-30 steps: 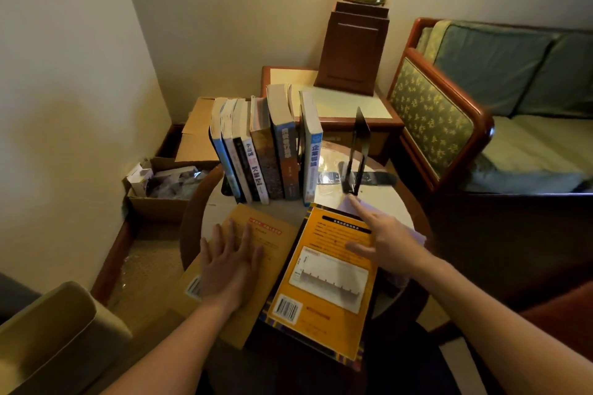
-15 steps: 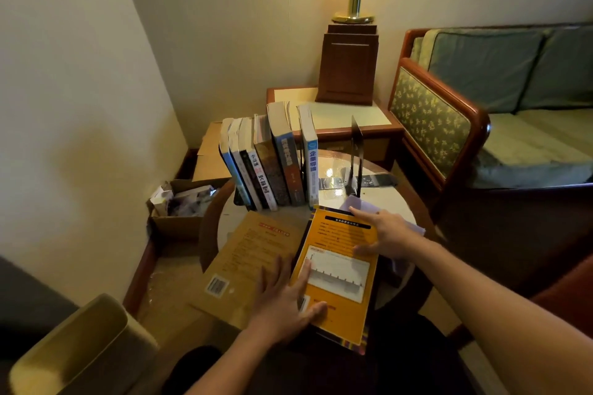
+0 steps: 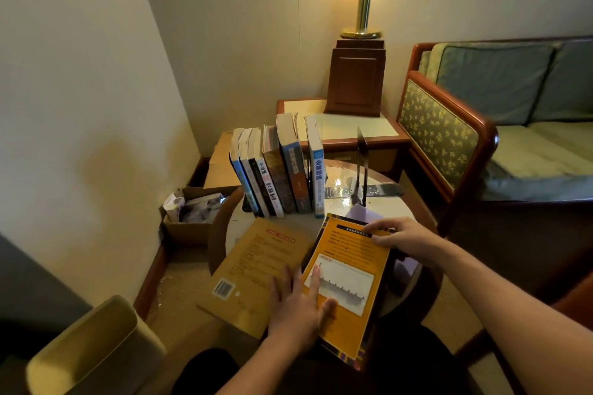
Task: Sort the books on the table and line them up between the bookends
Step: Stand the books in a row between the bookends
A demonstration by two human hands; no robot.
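Observation:
An orange book [image 3: 351, 269] lies face down on the round table [image 3: 236, 228], overhanging its near edge. My left hand [image 3: 298, 305] rests flat on its lower left edge, fingers spread, partly on the tan book [image 3: 256, 269] beside it. My right hand [image 3: 407, 236] presses on the orange book's top right corner. Several books [image 3: 279, 170] stand upright in a leaning row at the table's back. A black bookend [image 3: 362, 163] stands to their right, with a gap between. A purple book [image 3: 362, 212] lies under the orange one.
A lamp [image 3: 359, 74] stands on a side table [image 3: 362, 128] behind. A sofa [image 3: 500, 125] is to the right. An open cardboard box [image 3: 192, 212] sits on the floor at left, and a padded chair arm [image 3: 96, 346] is at the lower left.
My left hand has slid from the tan book to the orange book's left edge. My right hand has stayed at that book's top right corner. The head camera has tilted up.

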